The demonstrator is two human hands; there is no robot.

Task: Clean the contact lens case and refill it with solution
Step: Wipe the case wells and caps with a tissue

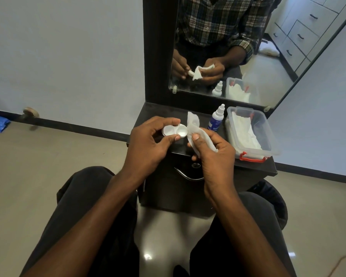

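Note:
My left hand [148,144] holds a white contact lens case [174,130] between thumb and fingers, above the dark cabinet top; its two round wells face up and show no caps. My right hand [212,154] grips a white tissue [196,129] just right of the case, with one end sticking up; the tissue lies close beside the right well. A small solution bottle [216,120] with a white nozzle cap and a blue label stands upright on the cabinet behind my right hand.
A clear plastic box [266,134] with red latches, holding white tissues, sits at the right of the dark cabinet top [146,116]. A mirror [268,62] rises behind it. My knees flank the cabinet front, whose drawer handle [188,175] shows below.

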